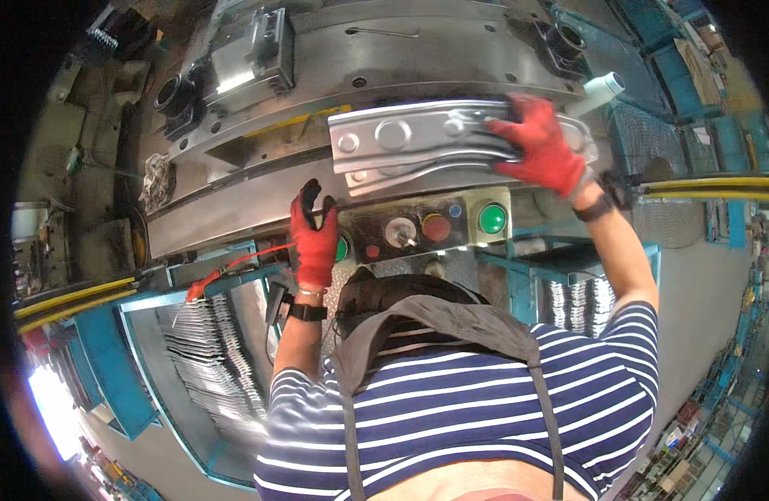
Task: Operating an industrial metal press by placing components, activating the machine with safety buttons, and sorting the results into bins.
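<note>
Red-gloved fingers of the right hand are spread and curled over the far end of a pressed sheet-metal part, gripping it where its ribs run toward the edge. The part is a long, bright panel with round embossed bosses and raised ridges, lying crosswise on the lower die of a heavy press, roughly at the middle of the tool's front edge. A yellow strip runs along the die just behind the panel's near corner.

The left hand, also in a red glove, holds nothing; its fingers are loosely bent and rest against the front face of the press, just beside the control panel. That panel carries a large green button at one end, a red button and a key switch between, and a second green button partly hidden by the glove. Both wrists wear dark bands.

Further out, a white tube sticks up beyond the right hand, and dark guide bushings sit at the die's corners. A grey rag lies on the left end of the tool. Below, teal bins flank the person: the left bin is stacked with flat blanks, with a red-handled tool on its rim, and the right bin holds shiny pressed pieces. A striped shirt with grey straps fills the foreground.
</note>
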A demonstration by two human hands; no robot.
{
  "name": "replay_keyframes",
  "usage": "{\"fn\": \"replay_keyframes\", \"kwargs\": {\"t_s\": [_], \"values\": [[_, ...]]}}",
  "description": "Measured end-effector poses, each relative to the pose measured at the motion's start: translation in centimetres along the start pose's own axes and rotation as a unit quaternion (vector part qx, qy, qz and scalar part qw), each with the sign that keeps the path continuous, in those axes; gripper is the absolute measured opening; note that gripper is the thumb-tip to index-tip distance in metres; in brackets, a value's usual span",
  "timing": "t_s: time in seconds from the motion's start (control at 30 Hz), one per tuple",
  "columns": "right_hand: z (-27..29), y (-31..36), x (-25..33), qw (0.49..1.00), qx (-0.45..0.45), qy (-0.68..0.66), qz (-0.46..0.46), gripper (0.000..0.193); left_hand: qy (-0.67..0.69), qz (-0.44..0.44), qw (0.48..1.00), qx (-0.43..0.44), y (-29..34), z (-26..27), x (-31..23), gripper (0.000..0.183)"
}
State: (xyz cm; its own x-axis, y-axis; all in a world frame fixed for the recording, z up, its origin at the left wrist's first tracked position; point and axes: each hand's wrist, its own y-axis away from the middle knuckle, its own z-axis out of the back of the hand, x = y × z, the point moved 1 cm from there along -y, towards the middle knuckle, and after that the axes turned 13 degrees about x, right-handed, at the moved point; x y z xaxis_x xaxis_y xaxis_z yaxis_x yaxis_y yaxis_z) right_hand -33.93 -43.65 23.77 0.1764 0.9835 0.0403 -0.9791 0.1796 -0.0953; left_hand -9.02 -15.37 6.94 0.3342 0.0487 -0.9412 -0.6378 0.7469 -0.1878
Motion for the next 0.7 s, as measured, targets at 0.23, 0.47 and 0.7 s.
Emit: {"fn": "replay_keyframes", "kwargs": {"t_s": [0.23, 0.47, 0.7], "values": [[-8.8, -0.6, -2.5, 0.998, 0.056, 0.026, 0.003, 0.067, -0.111, -0.017, 0.992, 0.049, 0.7, -2.9, -2.4, 0.063], [-9.0, 0.4, -3.2, 0.994, 0.096, 0.044, 0.009, 0.064, -0.186, 0.011, 0.983, 0.005, 3.3, -0.8, -0.6, 0.065], [-7.2, 5.4, -2.5, 0.982, -0.074, -0.135, -0.110, 0.075, 0.048, 0.171, 0.979, -0.096, 5.9, 4.5, 8.5, 0.041]]}}
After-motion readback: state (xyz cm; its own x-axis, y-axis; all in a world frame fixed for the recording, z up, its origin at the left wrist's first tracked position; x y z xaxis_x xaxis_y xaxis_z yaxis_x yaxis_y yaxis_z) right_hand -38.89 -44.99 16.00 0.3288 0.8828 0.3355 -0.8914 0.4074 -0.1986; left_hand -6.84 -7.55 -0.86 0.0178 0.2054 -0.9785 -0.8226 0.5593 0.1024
